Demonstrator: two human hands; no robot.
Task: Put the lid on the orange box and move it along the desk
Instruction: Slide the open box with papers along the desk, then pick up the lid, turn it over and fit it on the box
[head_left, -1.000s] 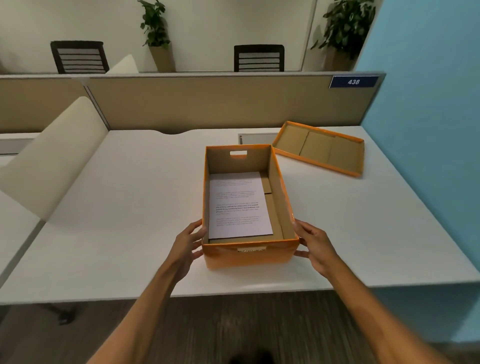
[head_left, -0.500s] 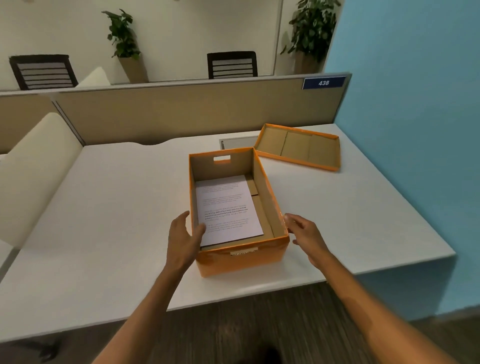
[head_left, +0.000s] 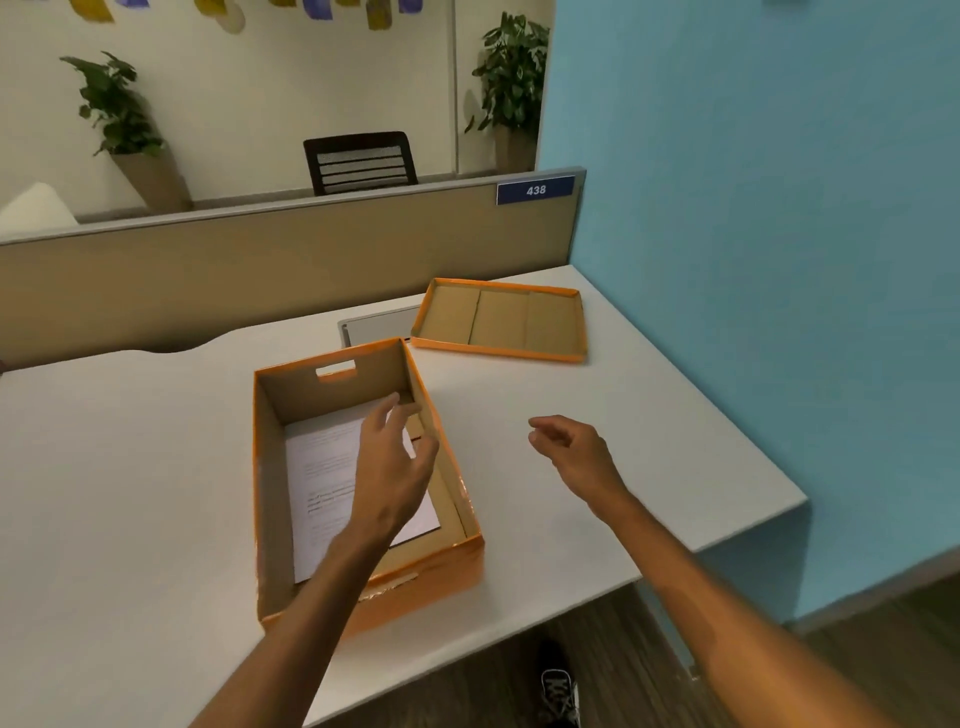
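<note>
An open orange box (head_left: 270, 483) stands on the white desk (head_left: 130, 467) near its front edge, with a printed sheet of paper (head_left: 322, 467) lying inside. Its orange lid (head_left: 501, 319) lies upside down at the back right of the desk, brown inside facing up. My left hand (head_left: 392, 465) hovers over the open box, fingers spread, holding nothing. Over the bare desk to the right of the box, my right hand (head_left: 574, 452) is in the air, fingers loosely curled and empty. Both hands are apart from the lid.
A beige partition (head_left: 260, 260) with a blue "438" sign (head_left: 535, 190) closes the desk's back. A blue wall (head_left: 753, 234) runs along the right side. A grey cable cover (head_left: 379, 325) sits flush in the desk beside the lid. Chair and plants stand beyond the partition.
Both hands have let go of the box's front corners and moved forward and right toward the lid. The view has swung to the right.
</note>
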